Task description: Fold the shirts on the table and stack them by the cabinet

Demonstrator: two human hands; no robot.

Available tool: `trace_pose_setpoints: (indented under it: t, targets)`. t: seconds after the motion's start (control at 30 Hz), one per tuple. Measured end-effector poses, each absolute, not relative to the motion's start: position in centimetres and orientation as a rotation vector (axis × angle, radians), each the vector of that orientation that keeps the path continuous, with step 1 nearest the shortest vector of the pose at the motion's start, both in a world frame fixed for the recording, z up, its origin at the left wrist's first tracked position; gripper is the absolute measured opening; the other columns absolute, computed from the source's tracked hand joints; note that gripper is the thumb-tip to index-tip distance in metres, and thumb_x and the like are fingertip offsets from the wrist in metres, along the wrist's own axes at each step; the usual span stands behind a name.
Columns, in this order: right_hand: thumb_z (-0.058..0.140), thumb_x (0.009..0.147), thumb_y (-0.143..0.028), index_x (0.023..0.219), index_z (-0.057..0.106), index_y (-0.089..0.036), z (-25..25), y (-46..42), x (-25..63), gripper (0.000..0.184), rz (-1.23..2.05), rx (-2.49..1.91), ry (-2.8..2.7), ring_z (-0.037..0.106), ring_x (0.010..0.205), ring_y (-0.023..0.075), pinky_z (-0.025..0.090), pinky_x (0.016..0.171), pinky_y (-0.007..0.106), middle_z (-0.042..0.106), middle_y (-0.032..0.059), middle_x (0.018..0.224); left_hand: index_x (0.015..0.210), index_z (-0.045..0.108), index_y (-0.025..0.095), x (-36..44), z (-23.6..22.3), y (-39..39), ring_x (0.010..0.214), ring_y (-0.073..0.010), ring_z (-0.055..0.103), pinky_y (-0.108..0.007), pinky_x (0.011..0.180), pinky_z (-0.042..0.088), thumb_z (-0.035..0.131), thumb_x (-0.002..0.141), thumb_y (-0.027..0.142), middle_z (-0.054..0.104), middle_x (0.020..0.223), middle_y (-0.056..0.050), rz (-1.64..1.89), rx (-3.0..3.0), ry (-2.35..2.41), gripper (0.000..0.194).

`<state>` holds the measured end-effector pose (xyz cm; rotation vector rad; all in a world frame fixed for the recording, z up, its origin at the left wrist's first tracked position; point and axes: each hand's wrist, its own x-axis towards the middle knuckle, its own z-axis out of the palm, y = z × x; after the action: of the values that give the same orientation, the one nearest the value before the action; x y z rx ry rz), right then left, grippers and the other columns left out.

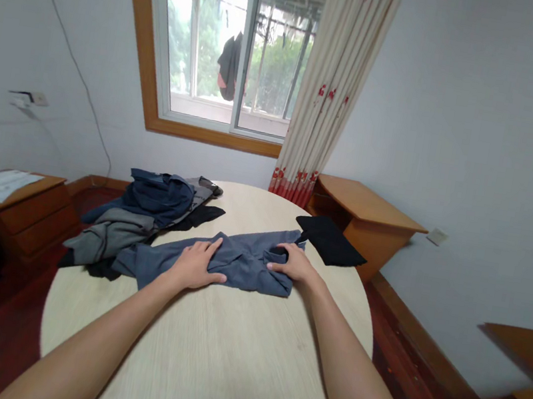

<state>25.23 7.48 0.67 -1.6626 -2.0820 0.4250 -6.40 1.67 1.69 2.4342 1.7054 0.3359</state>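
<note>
Straightening, it seems, the blue-grey garment (246,265) lying from the table's (220,361) left edge toward its right, the left hand (195,264) rests spread and gripless, the right hand (295,262) half-curls at the rumpled end, any pinch unclear, where the next move likely calls for a sure hold.

Your garment (237,259) is slate blue, your bench (220,361) pale and wood-grained. You see black cloth (330,242) and a cream, red-flowered curtain (337,55).

Two hands (195,264) (297,263), one blue-grey garment (244,262), one folded black cloth (333,242), one clothes pile (158,199), one table (231,356), one curtain (340,69)
</note>
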Motion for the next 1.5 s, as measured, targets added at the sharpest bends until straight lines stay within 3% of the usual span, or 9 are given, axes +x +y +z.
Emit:
trace_pose_setpoints:
  t: [0.2, 0.33, 0.5, 0.67, 0.77, 0.9, 1.07, 1.2, 1.5]
  targets:
    - [0.078, 0.054, -0.013, 0.093, 0.072, -0.017, 3.7, 5.0, 23.3, 0.039, 0.772, -1.445, -2.267, 0.067, 0.087, 0.0244, 0.051, 0.077, 0.031, 0.073, 0.0037, 0.092, 0.118, 0.071, 0.023, -5.7, 3.3, 0.8, 0.104, -0.0307, 0.067, -0.038, 0.088, 0.050, 0.058, 0.088, 0.035, 0.072, 0.112, -0.011, 0.485, 2.465, 1.583, 0.035]
    - [0.070, 0.056, -0.011, 0.085, 0.072, -0.020, 8.8, 3.8, 22.1, 0.030, 0.828, -1.267, -2.424, 0.064, 0.074, 0.0192, 0.047, 0.063, 0.026, 0.071, -0.0017, 0.080, 0.108, 0.075, 0.026, -7.9, 8.5, -0.6, 0.092, -0.0232, 0.067, -0.032, 0.080, 0.050, 0.058, 0.087, 0.029, 0.070, 0.097, -0.005, 0.940, 2.470, 1.565, 0.027]
    - [0.070, 0.070, -0.024, 0.098, 0.070, -0.017, 17.9, 9.7, 16.1, 0.029, 0.304, -0.859, -2.247, 0.065, 0.090, 0.0233, 0.050, 0.083, 0.033, 0.071, 0.0045, 0.096, 0.112, 0.075, 0.026, -12.9, 18.4, 0.2, 0.086, -0.0209, 0.064, -0.030, 0.078, 0.050, 0.058, 0.088, 0.034, 0.064, 0.092, -0.004, 1.497, 2.484, 1.825, 0.031]
    - [0.063, 0.085, -0.031, 0.145, 0.045, -0.012, 21.3, 19.2, 8.5, 0.065, 0.000, -0.941, -2.002, 0.042, 0.139, 0.0301, 0.034, 0.114, 0.046, 0.048, 0.0187, 0.147, 0.123, 0.071, 0.027, -18.0, 22.9, 5.5, 0.102, -0.0306, 0.064, -0.039, 0.087, 0.050, 0.056, 0.089, 0.038, 0.065, 0.108, -0.010, 1.420, 2.294, 2.419, 0.038]
    - [0.053, 0.092, -0.029, 0.155, 0.028, -0.012, 18.8, 21.3, 7.0, 0.070, 0.047, -1.259, -2.076, 0.028, 0.148, 0.0308, 0.027, 0.117, 0.055, 0.031, 0.0199, 0.160, 0.126, 0.069, 0.023, -20.2, 20.7, 8.1, 0.108, -0.0372, 0.062, -0.046, 0.089, 0.050, 0.056, 0.088, 0.039, 0.064, 0.120, -0.016, 0.891, 2.141, 2.622, 0.043]
    - [0.060, 0.090, -0.035, 0.151, 0.038, -0.020, 12.9, 20.0, 11.2, 0.067, 0.027, -1.468, -2.250, 0.033, 0.145, 0.0312, 0.021, 0.117, 0.061, 0.037, 0.0144, 0.158, 0.139, 0.058, 0.015, -20.1, 15.0, 8.6, 0.126, -0.0445, 0.050, -0.059, 0.101, 0.041, 0.062, 0.083, 0.042, 0.054, 0.139, -0.026, 0.387, 2.050, 2.695, 0.062]
    - [0.077, 0.071, -0.023, 0.115, 0.068, -0.017, 5.7, 16.0, 22.7, 0.046, 0.082, -1.967, -1.825, 0.047, 0.129, 0.0375, 0.024, 0.111, 0.061, 0.060, 0.0198, 0.133, 0.147, 0.045, 0.016, -14.2, 9.5, 6.5, 0.145, -0.0399, 0.029, -0.062, 0.115, 0.018, 0.058, 0.087, 0.042, 0.031, 0.160, -0.022, 0.550, 2.478, 2.407, 0.066]
    - [0.073, 0.072, -0.020, 0.101, 0.069, -0.014, 2.8, 11.9, 29.9, 0.031, 0.033, -2.178, -1.523, 0.047, 0.124, 0.0454, 0.026, 0.099, 0.070, 0.060, 0.0276, 0.122, 0.141, 0.052, 0.019, -8.3, 6.7, 4.9, 0.142, -0.0356, 0.036, -0.058, 0.115, 0.026, 0.058, 0.089, 0.043, 0.040, 0.155, -0.019, 0.596, 2.567, 1.935, 0.058]
    - [0.071, 0.073, -0.020, 0.067, 0.069, -0.014, 3.1, 9.5, 26.8, 0.009, 0.121, -2.060, -1.629, 0.065, 0.099, 0.0402, 0.046, 0.086, 0.053, 0.069, 0.0247, 0.086, 0.135, 0.057, 0.014, -4.5, 1.3, 2.1, 0.138, -0.0338, 0.043, -0.051, 0.111, 0.037, 0.057, 0.091, 0.039, 0.050, 0.147, -0.019, 0.704, 2.417, 1.533, 0.051]
